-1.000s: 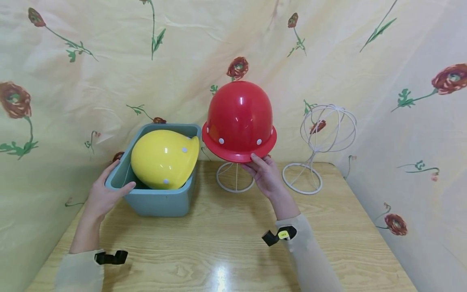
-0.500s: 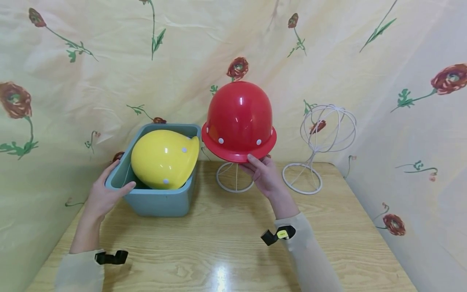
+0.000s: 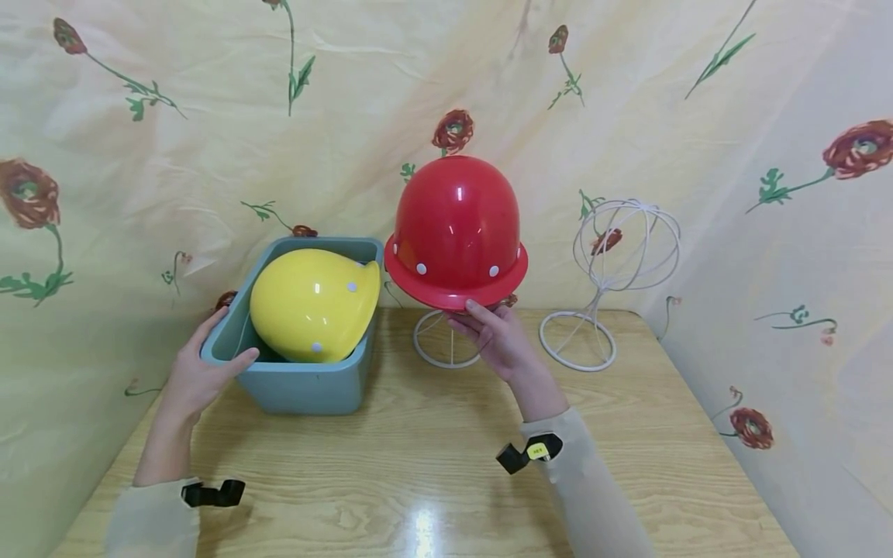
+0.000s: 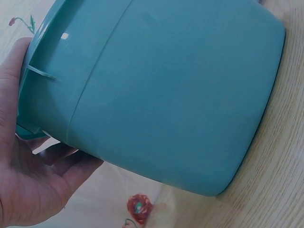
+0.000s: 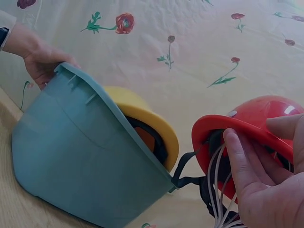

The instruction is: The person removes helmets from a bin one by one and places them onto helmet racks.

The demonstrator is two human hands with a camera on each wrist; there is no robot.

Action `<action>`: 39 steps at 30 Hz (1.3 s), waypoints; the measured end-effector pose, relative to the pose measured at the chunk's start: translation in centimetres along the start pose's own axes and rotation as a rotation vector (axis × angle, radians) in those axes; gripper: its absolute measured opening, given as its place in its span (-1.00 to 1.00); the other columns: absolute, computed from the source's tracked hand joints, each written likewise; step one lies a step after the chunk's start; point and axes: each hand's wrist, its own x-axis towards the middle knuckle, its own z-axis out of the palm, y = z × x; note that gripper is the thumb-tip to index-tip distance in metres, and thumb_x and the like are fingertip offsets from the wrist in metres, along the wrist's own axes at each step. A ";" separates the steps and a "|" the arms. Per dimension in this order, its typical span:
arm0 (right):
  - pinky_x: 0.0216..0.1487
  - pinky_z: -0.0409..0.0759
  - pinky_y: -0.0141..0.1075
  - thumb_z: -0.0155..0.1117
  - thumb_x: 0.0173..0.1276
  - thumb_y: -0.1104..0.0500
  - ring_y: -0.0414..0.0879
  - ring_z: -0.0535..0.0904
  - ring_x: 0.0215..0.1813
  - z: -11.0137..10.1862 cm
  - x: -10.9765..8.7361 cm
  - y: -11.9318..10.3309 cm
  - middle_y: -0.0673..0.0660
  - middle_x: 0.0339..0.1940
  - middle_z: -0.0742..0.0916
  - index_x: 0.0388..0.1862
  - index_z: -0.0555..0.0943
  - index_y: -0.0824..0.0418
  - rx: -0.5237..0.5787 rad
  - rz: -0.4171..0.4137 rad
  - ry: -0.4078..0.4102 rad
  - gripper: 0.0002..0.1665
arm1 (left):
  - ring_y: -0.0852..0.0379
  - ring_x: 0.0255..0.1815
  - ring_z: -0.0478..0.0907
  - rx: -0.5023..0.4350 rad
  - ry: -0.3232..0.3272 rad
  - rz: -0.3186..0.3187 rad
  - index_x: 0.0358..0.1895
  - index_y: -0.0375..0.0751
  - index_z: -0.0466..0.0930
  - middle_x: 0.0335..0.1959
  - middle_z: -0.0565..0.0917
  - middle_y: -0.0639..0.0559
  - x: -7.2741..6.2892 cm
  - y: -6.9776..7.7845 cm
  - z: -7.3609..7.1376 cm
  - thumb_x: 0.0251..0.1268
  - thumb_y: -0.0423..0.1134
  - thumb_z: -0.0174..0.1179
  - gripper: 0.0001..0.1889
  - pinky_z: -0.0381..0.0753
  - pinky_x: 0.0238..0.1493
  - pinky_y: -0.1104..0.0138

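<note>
A red hard hat (image 3: 456,232) sits over a white wire stand (image 3: 446,364), whose ring base shows below it. My right hand (image 3: 497,341) pinches its front brim, thumb on top and fingers underneath. In the right wrist view, the stand's wires (image 5: 217,190) run up into the hat, and a dark strap (image 5: 187,180) hangs by them. My left hand (image 3: 202,372) grips the near left corner of a blue-green plastic bin (image 3: 303,391), thumb along the rim. Inside the bin, a yellow hard hat (image 3: 310,306) lies tipped on its side, brim toward the right.
A second white wire stand (image 3: 593,314), bare, stands to the right on the wooden table (image 3: 391,480). Flower-printed cloth (image 3: 349,116) covers the wall behind and at the sides.
My right hand has slid slightly left along the red hard hat's brim. The left hand, bin and yellow hard hat stay where they were.
</note>
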 end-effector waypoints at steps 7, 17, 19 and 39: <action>0.19 0.75 -0.31 0.06 0.66 0.32 -0.16 0.84 0.04 0.3 0.1 1.2 -0.02 0.03 0.87 0.19 0.63 0.07 -0.044 0.024 -0.101 -0.69 | -0.53 0.54 0.11 0.002 -0.003 -0.006 0.79 0.10 -0.17 0.73 -0.01 -0.43 0.0 -0.2 0.1 0.47 0.03 0.36 0.04 0.33 0.39 -0.52; 0.22 0.74 -0.29 0.03 0.59 0.39 -0.17 0.83 0.04 1.6 1.0 3.1 -0.07 -0.02 0.85 0.19 0.64 0.25 -0.184 0.089 -0.108 -0.67 | -0.52 0.55 0.10 0.001 0.001 -0.001 0.79 0.10 -0.16 0.73 -0.01 -0.43 0.1 -0.4 0.1 0.47 0.02 0.37 0.03 0.31 0.40 -0.51; 0.22 0.74 -0.28 0.07 0.59 0.38 -0.17 0.82 0.05 2.0 1.3 3.7 -0.05 0.00 0.84 0.27 0.60 0.36 -0.214 0.110 -0.087 -0.65 | -0.52 0.56 0.10 -0.002 0.002 -0.002 0.79 0.13 -0.16 0.73 -0.02 -0.42 0.1 -0.4 0.1 0.46 0.02 0.37 0.03 0.30 0.40 -0.51; 0.07 0.75 -0.30 0.35 0.54 0.19 -0.12 0.67 -0.01 9.1 3.9 6.8 0.26 0.11 0.73 0.41 0.60 0.33 -0.738 0.006 0.035 -0.48 | -0.53 0.52 0.11 0.018 0.005 -0.006 0.79 0.11 -0.17 0.73 -0.04 -0.44 0.3 -0.3 0.0 0.46 0.04 0.37 0.04 0.34 0.38 -0.51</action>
